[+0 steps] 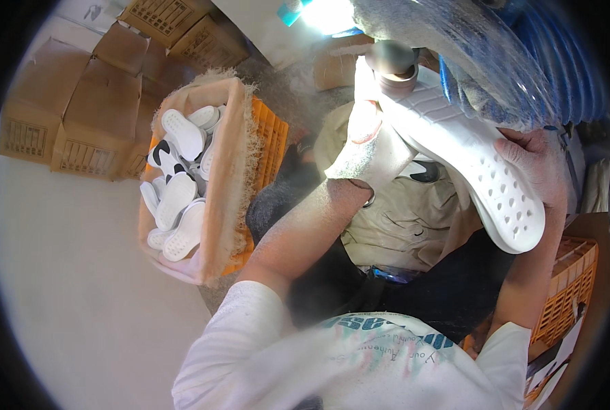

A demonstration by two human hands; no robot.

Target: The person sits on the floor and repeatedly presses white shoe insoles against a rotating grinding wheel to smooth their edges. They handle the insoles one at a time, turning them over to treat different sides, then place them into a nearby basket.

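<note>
White perforated sole (469,157) gripped by right hand (534,167) and half-hidden left hand (359,147); brown cartons (79,102) at ten o'clock.

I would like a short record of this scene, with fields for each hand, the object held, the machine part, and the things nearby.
left hand: grips the toe end of the sole; dusty
right hand: holds the heel end from the outer side
held object: white shoe sole, perforated, tilted, its upper end at the wheel
machine part: round grinding wheel, close to the sole's upper end; contact unclear
left side: orange crate lined with cloth, filled with white soles
right side: second orange crate
background: cardboard boxes on the floor
</note>
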